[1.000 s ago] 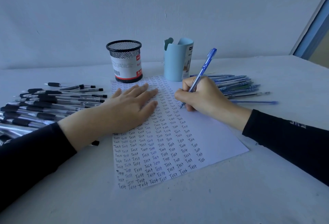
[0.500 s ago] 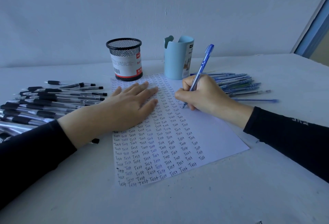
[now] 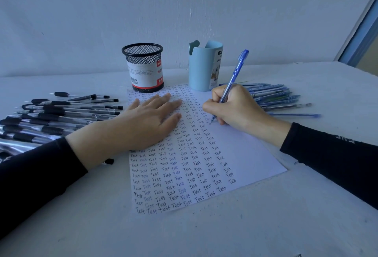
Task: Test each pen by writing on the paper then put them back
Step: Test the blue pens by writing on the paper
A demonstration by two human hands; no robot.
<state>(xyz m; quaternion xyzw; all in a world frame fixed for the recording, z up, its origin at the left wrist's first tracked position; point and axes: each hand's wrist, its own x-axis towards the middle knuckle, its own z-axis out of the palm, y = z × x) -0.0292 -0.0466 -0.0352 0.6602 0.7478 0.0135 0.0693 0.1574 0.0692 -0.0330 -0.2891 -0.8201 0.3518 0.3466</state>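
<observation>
On the white sheet of paper both hands are at work. The left hand lies palm down on the sheet's upper left part, fingers straight and slightly spread, pressing it flat. The right hand sits over the sheet's upper right part, its fingers and thumb curled and pinching a translucent blue click pen. The pen leans back away from the sheet and its tip touches the paper at the right end of a written row. Both forearms wear long black sleeves.

Under the sheet runs a pale, faintly speckled table, and beyond the sheet's far edge stands a plain white wall. A slanted blue frame shows far to the sheet's right.

Left of the sheet sprawls a big pile of clear pens with black grips. Right of it, behind the writing hand, lies a smaller fan of blue pens. At the far edge a black wire-mesh pen cup touches the sheet's left corner, and a light blue plastic cup stands just beside it.

Writing now: the sheet carries row after row of the word "Test", mostly in black ink, a few in blue. The mesh cup's white label shows a barcode and a red band with letters I read only as "Bal". The blue cup's label and the right sleeve's pale lettering are too small to read.
</observation>
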